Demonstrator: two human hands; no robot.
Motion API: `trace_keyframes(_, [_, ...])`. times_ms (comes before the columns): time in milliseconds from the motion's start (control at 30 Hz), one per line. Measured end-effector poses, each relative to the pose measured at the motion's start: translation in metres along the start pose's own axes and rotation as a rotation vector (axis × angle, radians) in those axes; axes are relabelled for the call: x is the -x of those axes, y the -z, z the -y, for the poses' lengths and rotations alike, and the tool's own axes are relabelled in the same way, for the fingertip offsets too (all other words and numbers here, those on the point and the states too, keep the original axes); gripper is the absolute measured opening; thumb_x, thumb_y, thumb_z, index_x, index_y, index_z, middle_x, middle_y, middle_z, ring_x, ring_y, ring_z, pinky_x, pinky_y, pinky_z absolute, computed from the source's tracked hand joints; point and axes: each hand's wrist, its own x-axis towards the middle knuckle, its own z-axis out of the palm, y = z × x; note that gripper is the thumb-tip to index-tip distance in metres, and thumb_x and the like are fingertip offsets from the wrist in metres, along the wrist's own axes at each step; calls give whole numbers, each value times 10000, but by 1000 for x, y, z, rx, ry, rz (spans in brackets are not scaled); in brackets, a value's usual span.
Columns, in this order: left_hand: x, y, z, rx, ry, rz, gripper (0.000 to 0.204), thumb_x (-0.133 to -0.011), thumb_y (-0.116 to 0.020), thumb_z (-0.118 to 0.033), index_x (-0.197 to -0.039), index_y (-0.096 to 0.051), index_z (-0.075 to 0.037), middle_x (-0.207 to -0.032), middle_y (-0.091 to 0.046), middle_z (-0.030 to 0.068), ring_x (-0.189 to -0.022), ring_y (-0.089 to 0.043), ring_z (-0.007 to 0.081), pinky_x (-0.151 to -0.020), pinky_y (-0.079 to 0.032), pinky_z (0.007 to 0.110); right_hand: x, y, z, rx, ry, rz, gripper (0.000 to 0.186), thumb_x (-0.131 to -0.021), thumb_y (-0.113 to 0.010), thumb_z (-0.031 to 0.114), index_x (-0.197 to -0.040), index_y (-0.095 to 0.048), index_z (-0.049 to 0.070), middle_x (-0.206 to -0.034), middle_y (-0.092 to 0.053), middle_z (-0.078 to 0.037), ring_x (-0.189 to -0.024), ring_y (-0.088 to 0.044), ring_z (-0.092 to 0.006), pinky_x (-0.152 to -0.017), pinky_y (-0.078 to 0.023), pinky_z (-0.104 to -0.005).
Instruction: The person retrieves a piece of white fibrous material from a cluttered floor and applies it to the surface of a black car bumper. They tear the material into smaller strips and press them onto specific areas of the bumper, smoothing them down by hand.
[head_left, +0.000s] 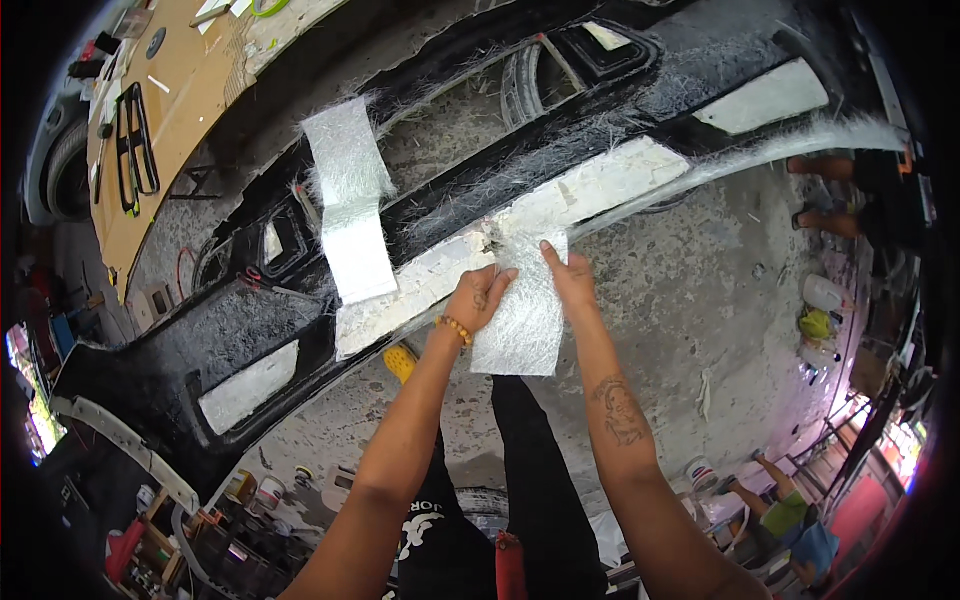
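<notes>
A white sheet of fibreglass mat [518, 338] hangs between my hands at the near side of a large black fibre-covered bumper-like part [440, 212]. My left hand [478, 298], with a beaded bracelet on its wrist, pinches the sheet's left edge. Higher up on the right edge, my right hand [570, 278] grips it with the thumb on top. The sheet's far end touches or overlaps a whitish strip [590, 192] along the part; which of the two I cannot tell. Left of my hands, a second mat piece [350, 200] lies draped across the part.
Red-handled scissors [264, 283] rest on the part's left side. Loose strands line its right near edge. A brown board table [190, 90] with black frames on it stands at the far left. Other people's legs [835, 195] and a seated person [785, 515] are at the right.
</notes>
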Motion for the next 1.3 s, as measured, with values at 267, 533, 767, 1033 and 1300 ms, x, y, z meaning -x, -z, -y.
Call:
trace_keyframes(267, [52,15,10,-30,-4,-312,370,-976,-560,-215,-711,-540,43,-578,-491,233,-527,-455,375,-547,-395,446,35,-59,-41,215,142,-264,500,-891,-675,439,-918,-694,-60,-807,-700,-112,-751,-616,-203,-767,-470,-348])
trace_keyframes(533, [123,137,103,-107,56,-614,366,-999,-519,-209,-750,-571,53,-622,-546,225,-514,-488,215,-522,-392,400,23,-80,-78,296,280,-845,629,-890,-656,505,-827,-640,-121,-869,-662,-233,-802,-603,-312,-768,-466,-431])
trace_keyframes(767, [156,269,177,-86,199,-787,449,-1017,-519,-270,-664,-447,-2,-590,-378,4,-589,-315,96,-503,-298,314,-42,-91,-71,-32,250,-820,592,-880,-671,503,-866,-625,-87,-809,-624,-174,-698,-559,-262,-700,-471,-412])
trace_keyframes(1033, [170,206,183,231,235,-707,411,-1031,-496,-276,-721,-488,-6,-650,-462,-14,-647,-376,65,-554,-340,291,132,-201,-123,135,-52,181,364,-962,-614,351,-1188,-608,65,-1141,-643,-54,-1014,-593,-130,-829,-480,-293])
trace_keyframes(1300, [205,169,192,562,328,-328,281,-946,-646,-257,-891,-635,18,-775,-621,8,-705,-484,50,-605,-402,251,199,-230,-134,-166,-364,188,380,-851,-768,193,-1125,-594,-5,-924,-656,-27,-764,-600,-76,-602,-435,-219])
